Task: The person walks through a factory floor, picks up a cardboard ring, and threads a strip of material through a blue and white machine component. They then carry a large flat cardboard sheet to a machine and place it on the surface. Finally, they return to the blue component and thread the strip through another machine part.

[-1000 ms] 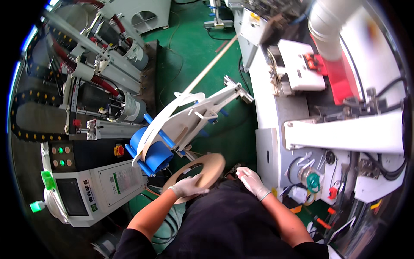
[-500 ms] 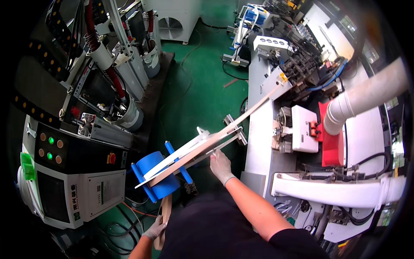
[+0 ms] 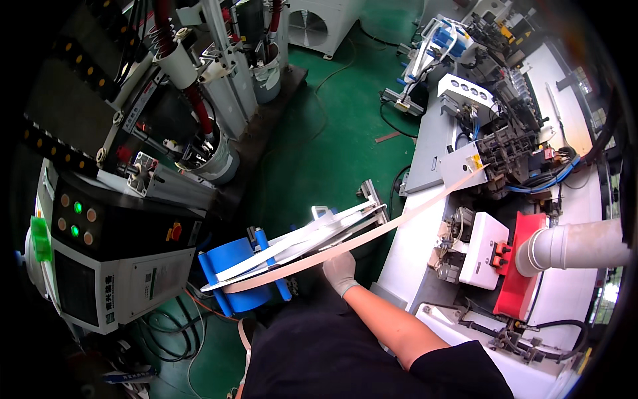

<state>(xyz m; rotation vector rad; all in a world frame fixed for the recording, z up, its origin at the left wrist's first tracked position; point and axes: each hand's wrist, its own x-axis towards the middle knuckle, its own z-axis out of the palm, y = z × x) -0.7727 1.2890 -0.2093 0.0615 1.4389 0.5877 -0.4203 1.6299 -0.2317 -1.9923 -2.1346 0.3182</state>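
Note:
My right hand (image 3: 339,270), in a pale glove, is closed at the near edge of a long beige strip (image 3: 372,233); the strip partly hides its fingertips. The strip runs from a blue drum (image 3: 229,256) on the left, beside a white frame (image 3: 286,251), up to the machine's metal feed plate (image 3: 463,164) on the right. A hanging part of the strip drops below the drum past my dark shirt. Only a sliver of my left hand (image 3: 235,393) shows at the lower edge, and its fingers are hidden.
On the left stands a control cabinet (image 3: 126,266) with lit green buttons. Buckets (image 3: 222,169) and red hoses stand behind it. To the right are a long machine bed (image 3: 415,246), a red hood (image 3: 522,266) and a grey duct (image 3: 575,249). Cables (image 3: 176,339) lie on the green floor (image 3: 312,173).
My view has shifted. The strip now bows away from the white frame toward me, with my right hand at its edge. My left hand has dropped almost out of view.

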